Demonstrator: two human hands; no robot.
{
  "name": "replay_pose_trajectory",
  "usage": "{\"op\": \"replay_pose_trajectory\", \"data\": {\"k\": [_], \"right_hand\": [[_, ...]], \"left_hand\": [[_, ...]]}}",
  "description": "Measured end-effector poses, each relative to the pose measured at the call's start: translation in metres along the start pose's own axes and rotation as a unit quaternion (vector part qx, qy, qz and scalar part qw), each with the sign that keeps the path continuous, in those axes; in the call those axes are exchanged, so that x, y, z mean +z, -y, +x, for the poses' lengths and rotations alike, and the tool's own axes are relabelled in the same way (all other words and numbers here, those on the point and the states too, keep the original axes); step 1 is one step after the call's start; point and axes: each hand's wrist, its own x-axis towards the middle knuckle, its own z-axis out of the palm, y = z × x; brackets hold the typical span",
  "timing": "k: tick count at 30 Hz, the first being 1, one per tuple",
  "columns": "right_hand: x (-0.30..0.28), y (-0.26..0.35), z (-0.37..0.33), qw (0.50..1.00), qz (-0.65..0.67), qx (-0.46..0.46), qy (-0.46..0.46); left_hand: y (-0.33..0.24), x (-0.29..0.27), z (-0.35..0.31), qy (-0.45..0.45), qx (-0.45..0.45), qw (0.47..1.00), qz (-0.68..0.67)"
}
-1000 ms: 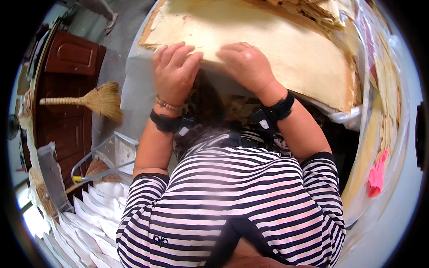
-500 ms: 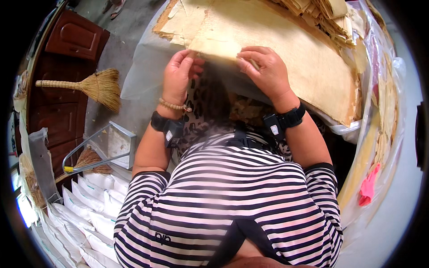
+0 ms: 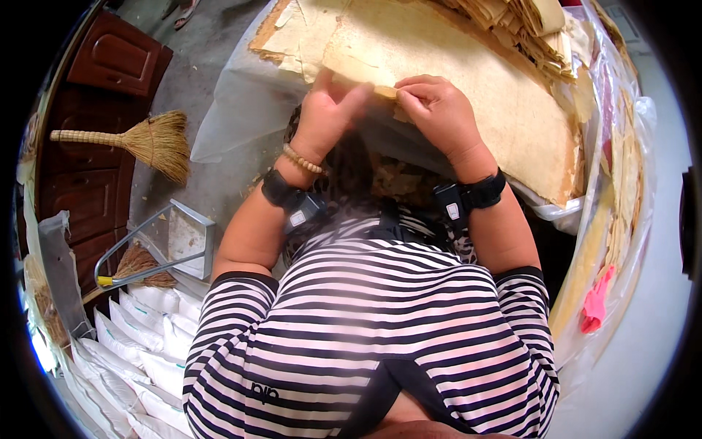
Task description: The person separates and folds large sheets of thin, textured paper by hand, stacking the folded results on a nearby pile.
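Large thin pale-yellow sheets with ragged brown edges lie in a stack in front of me. My right hand is closed at the stack's near edge, with thumb and fingers pinching a small folded tan strip. The strip may be a bit of the sheet material; its kind cannot be told. Close beside it, my left hand hovers at the same edge with the fingers smeared by motion, so its grip does not show. Loose sheet scraps lie below the edge, between my forearms.
More crumpled sheets are piled at the far right. Clear plastic film hangs under the stack's left side. On the left are a straw broom, a metal dustpan, dark red cabinets and white sacks. A pink cloth lies right.
My left hand has moved right and slightly up, toward the right hand. The sheet edge held up between both hands has dropped back, and the right hand now pinches a small strip.
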Motion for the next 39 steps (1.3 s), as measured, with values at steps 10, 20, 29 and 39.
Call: {"op": "replay_pose_trajectory", "data": {"k": [10, 20, 29, 39], "right_hand": [[0.023, 0.023, 0.017, 0.983, -0.160, -0.090, -0.026], [0.044, 0.021, 0.025, 0.959, -0.213, -0.181, -0.052], [0.043, 0.021, 0.029, 0.981, -0.179, -0.058, -0.044], [0.049, 0.017, 0.040, 0.982, -0.159, -0.085, -0.054]], "left_hand": [[0.049, -0.009, 0.016, 0.006, 0.030, 0.997, 0.064], [0.082, 0.000, 0.038, -0.088, -0.012, 0.996, -0.023], [0.081, 0.002, 0.042, -0.086, 0.064, 0.991, 0.078], [0.079, 0.004, 0.050, -0.137, 0.072, 0.988, 0.027]]}}
